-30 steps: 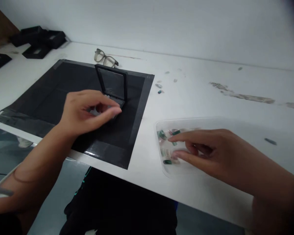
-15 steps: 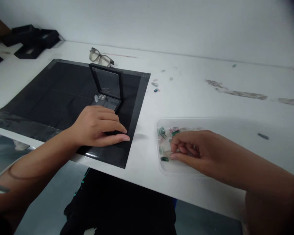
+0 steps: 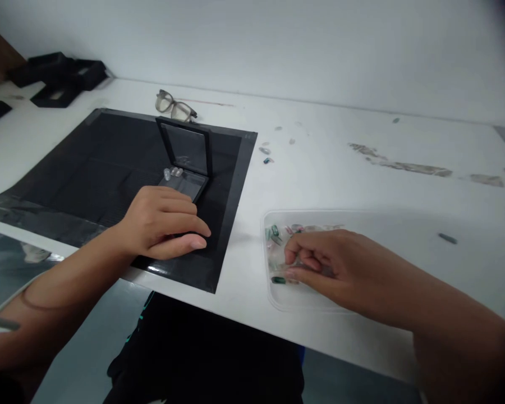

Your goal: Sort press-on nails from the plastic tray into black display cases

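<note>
My left hand (image 3: 164,221) lies palm down on the black mat (image 3: 88,163), fingers curled and holding nothing. It touches the front of a small open black case (image 3: 184,184) whose lid (image 3: 186,147) stands upright. A few clear stones (image 3: 172,172) sit at the case's back left corner. My right hand (image 3: 328,261) is inside a clear plastic tray (image 3: 362,216), fingertips pinched on a pale stone among several green and pale stones (image 3: 274,233). A green stone (image 3: 278,280) lies just below my thumb.
Eyeglasses (image 3: 174,106) lie behind the mat. Black boxes (image 3: 59,73) are stacked at the far left corner. Loose stones (image 3: 266,154) lie right of the mat, and another (image 3: 447,238) right of the tray. The white table's front edge (image 3: 244,314) runs close under both hands.
My left hand dropped from over the case to rest on the mat in front of it. My right hand's fingers closed from spread to a pinch inside the tray.
</note>
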Demonstrator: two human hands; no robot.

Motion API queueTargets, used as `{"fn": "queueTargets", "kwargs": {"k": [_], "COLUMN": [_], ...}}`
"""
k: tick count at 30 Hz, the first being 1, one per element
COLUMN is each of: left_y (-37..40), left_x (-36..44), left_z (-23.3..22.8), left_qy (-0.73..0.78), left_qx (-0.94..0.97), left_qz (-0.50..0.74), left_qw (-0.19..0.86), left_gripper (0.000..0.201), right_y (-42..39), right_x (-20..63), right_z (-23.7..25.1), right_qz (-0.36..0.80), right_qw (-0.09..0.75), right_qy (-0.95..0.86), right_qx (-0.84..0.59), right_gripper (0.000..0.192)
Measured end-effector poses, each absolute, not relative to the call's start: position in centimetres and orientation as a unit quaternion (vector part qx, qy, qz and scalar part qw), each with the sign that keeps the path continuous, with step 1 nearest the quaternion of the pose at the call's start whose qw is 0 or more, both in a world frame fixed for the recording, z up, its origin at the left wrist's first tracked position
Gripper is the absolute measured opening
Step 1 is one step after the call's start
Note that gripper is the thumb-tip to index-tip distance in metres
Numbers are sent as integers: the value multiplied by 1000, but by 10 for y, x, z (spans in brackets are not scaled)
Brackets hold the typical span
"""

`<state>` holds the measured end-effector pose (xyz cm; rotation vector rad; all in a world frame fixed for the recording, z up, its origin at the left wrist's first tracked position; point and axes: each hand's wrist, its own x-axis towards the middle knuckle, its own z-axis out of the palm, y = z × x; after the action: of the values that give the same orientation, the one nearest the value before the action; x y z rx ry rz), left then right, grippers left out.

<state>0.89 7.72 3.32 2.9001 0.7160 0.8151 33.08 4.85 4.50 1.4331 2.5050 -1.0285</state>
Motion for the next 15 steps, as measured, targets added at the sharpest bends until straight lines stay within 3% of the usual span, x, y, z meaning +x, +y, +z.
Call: {"fn": "queueTargets", "kwargs": {"k": [10, 15], "left_y": [75, 75], "left_x": [16, 7], "left_z": [31, 33], "left_qy": [218, 267], "left_qx": [944, 929], "left_qz": [246, 252], "left_qw": [41, -36], "left_gripper": [37, 25], "right_y": [51, 59], "right_x": [337, 351], "right_z": [46, 42], "right_qz": [-289, -289], "right_qw": [41, 54], "right_qy": [827, 783], "right_qx": [480, 549], "right_gripper": [25, 31]}}
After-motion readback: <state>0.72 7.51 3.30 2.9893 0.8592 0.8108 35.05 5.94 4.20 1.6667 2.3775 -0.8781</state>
